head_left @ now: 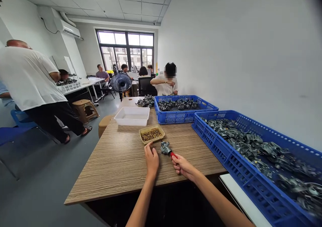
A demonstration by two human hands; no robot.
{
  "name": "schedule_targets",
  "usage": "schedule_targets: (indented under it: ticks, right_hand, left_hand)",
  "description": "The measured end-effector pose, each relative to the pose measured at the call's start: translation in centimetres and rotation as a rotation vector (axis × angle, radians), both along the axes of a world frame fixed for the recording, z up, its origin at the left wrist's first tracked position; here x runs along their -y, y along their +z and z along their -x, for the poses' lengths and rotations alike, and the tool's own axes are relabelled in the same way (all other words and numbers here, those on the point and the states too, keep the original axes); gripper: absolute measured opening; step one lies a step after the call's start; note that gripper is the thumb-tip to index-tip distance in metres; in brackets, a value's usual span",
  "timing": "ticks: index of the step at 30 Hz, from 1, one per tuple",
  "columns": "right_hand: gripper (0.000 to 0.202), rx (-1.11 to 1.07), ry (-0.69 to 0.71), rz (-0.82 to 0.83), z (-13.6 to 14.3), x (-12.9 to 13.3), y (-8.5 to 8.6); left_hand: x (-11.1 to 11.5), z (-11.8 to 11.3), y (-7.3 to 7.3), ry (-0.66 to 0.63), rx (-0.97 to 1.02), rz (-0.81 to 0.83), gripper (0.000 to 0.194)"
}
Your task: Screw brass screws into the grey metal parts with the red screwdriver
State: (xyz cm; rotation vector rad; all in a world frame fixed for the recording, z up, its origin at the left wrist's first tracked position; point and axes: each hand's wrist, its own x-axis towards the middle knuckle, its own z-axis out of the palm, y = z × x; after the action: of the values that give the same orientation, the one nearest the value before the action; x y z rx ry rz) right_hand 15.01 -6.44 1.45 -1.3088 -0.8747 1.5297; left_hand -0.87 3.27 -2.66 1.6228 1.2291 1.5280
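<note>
My right hand [183,166] is closed around the red handle [173,155] of a tool whose working end is hidden. A grey metal fitting [165,148] sits at the far end of that handle, just above the table. To its left, my left hand [152,158] is at the near edge of a small cream tray [143,140], with index finger and thumb apart and nothing visible between them. Small brass screws [152,134] fill the tray. The other fingers of my left hand are partly hidden.
Two blue crates [186,119] [213,146] of metal fittings stand along the right. A white bin [132,122] and a pile of fittings [146,101] lie farther back. Across the table a person [163,84] works. Another person [32,79] stands at left, and a fan [121,82] behind.
</note>
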Motion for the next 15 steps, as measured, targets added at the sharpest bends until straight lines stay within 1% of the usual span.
schedule_targets:
  ticks: [2,4,7,10,15]
  right_hand:
    - [0.04,-0.047,-0.046,-0.008,0.3,0.0,-0.2]
    - [0.044,-0.084,-0.094,-0.027,0.4,0.0,-0.1]
    - [0.049,-0.124,-0.168,-0.074,-0.1,0.2,0.9]
    - [0.05,-0.143,-0.25,-0.14,-1.4,0.6,3.1]
    - [0.045,-0.124,-0.402,-0.254,-5.5,2.7,8.2]
  left_hand:
    - [0.0,0.1,0.0,-0.011,0.034,0.034,0.03]
    - [0.0,0.1,0.1,-0.014,0.046,0.044,0.029]
    - [0.1,0.0,0.2,-0.016,0.044,0.036,0.027]
    - [0.2,0.0,0.1,-0.027,0.034,0.017,0.026]
    - [0.2,-0.1,-0.3,-0.067,0.006,-0.011,0.026]
